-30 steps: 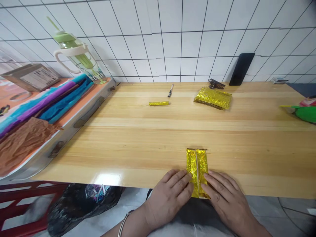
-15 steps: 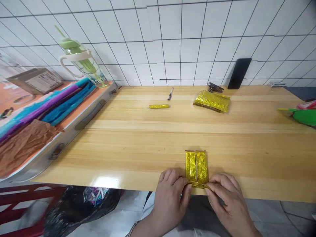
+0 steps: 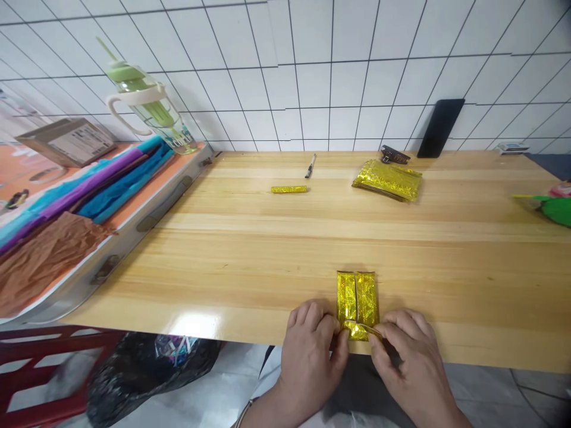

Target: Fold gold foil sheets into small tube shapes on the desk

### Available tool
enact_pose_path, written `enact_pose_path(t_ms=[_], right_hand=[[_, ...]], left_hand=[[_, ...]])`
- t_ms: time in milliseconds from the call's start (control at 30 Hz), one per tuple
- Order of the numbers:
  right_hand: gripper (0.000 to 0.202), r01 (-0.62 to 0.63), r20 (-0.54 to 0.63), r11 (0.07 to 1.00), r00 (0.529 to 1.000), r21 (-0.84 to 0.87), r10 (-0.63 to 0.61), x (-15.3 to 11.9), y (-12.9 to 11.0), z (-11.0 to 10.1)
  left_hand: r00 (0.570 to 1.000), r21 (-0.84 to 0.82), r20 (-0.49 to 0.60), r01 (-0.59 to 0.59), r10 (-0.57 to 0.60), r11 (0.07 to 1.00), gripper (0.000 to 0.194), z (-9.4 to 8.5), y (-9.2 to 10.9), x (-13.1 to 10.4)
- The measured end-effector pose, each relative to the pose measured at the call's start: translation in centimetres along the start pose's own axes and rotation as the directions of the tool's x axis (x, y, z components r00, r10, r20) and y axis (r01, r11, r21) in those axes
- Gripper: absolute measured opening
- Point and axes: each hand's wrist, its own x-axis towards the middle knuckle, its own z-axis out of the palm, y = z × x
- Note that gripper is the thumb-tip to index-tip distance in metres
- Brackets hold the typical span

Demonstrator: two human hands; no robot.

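A shiny gold foil sheet [image 3: 357, 295] lies at the table's front edge, its two side flaps meeting at a middle slit and its near end turned up in a narrow fold. My left hand [image 3: 312, 351] pinches the left corner of that fold between thumb and fingers. At the right corner, my right hand [image 3: 408, 356] grips the fold the same way. Farther back are a small gold foil roll [image 3: 289, 189] and a stack of gold foil sheets [image 3: 387, 181].
Behind the roll lies a pen [image 3: 310, 166]. A black clip [image 3: 394, 156] and a black phone [image 3: 441, 128] are near the tiled wall. Left are a bottle [image 3: 149, 107], a cardboard box [image 3: 69, 142] and coloured crepe paper [image 3: 111, 190]. A black bag [image 3: 134, 380] hangs below.
The foil's near end has been folded farther up and over, and more of the fold shows flat. Both hands keep their pinch. The view has shifted slightly.
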Motion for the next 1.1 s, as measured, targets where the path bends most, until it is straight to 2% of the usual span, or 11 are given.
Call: enact_pose_path(t_ms=[167,500,867,1000,1100], right_hand=[[0.018,-0.027,-0.01,0.995,1.0,-0.095,0.026,0.07,0.09,0.18],[0.017,-0.019,0.015,0.995,1.0,-0.097,0.02,0.09,0.17,0.1],[0.013,-0.013,0.023,0.993,1.0,-0.113,0.016,-0.2,0.14,0.11],[0.004,-0.006,-0.008,0.992,1.0,-0.127,0.005,-0.29,0.49,0.5],[0.011,0.01,-0.04,0.994,0.999,-0.106,-0.014,-0.43,0.63,0.61]], left_hand=[[1.0,0.011,0.015,0.007,-0.008,1.0,0.009,-0.13,0.05,0.04],[0.999,0.043,0.029,0.014,-0.015,0.999,0.01,-0.31,0.11,0.04],[0.998,0.009,0.068,-0.016,0.016,1.0,0.007,-0.36,-0.11,-0.25],[0.99,-0.038,0.043,-0.134,0.136,0.99,0.018,0.05,-0.37,-0.53],[0.96,-0.062,0.021,-0.278,0.279,0.959,0.025,0.37,-0.56,-0.6]])
